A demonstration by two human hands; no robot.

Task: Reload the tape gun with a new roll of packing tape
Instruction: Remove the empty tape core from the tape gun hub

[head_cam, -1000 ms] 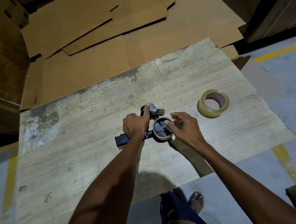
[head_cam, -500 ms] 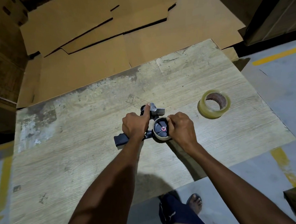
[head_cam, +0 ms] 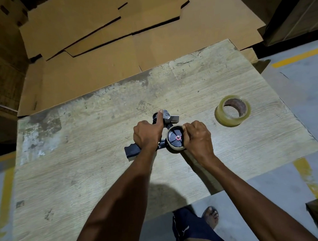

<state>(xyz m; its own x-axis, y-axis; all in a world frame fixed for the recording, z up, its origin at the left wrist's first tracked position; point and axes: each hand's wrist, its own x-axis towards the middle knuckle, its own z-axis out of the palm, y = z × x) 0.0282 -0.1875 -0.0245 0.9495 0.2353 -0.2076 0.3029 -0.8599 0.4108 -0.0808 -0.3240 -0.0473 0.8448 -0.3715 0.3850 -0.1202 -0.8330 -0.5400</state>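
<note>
Centrally on surface (head_cam: 102,178): tape gun (head_cam: 132,152) gripped by left hand (head_cam: 148,137), thumb along its frame; right hand (head_cam: 197,138) fingers wrapped round mounted core (head_cam: 175,138). New roll (head_cam: 232,112) flat, well right, untouched.

worn wooden table (head_cam: 84,179) | flattened cardboard sheets (head_cam: 96,73) behind | grey floor (head_cam: 299,79), yellow lines | dim light

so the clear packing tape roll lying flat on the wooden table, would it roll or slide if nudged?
The clear packing tape roll rests on its flat face, so it probably slides rather than rolls. It looks thickly wound, likely hefty and stiff. The wooden table looks worn, so some drag.
</note>
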